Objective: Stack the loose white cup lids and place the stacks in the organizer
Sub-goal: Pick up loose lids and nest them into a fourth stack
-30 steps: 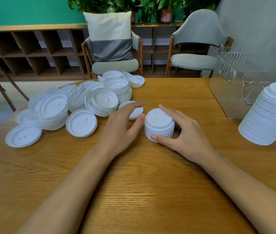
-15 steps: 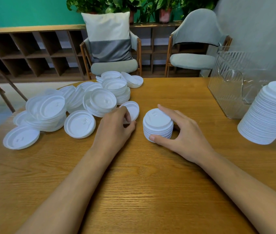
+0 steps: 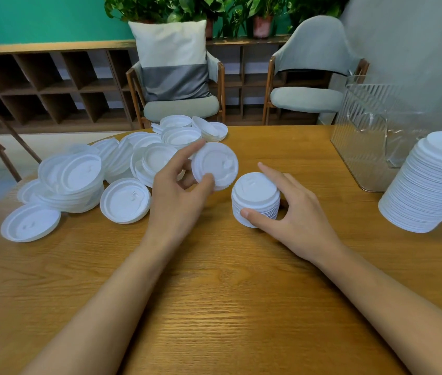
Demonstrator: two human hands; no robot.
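— One lid in the left hand, or more?
— One lid [image 3: 214, 165], as far as I can see. The left hand [image 3: 176, 190] pinches it, thumb on its near face, forefinger along its far edge. It is tilted, lifted clear of the table, at eleven o'clock of the short stack [image 3: 255, 198].
— And the right hand?
— The right hand [image 3: 290, 212] grips that short stack, thumb at seven o'clock, fingers curved round from one to three o'clock. The stack stands on the table.
— How do the lids look?
— White, round, with a raised rim and a small sip tab. The loose lids [image 3: 79, 180] lie heaped at nine to eleven o'clock. A tall leaning stack [image 3: 431, 185] is at three o'clock, near the clear ribbed organizer [image 3: 371, 136] at two.
— The room?
— Wooden table [image 3: 214, 293], two grey chairs [image 3: 306, 98], a cushion [image 3: 174, 63], cubby shelves [image 3: 52, 90], plants [image 3: 214, 9], a teal wall [image 3: 38, 17]
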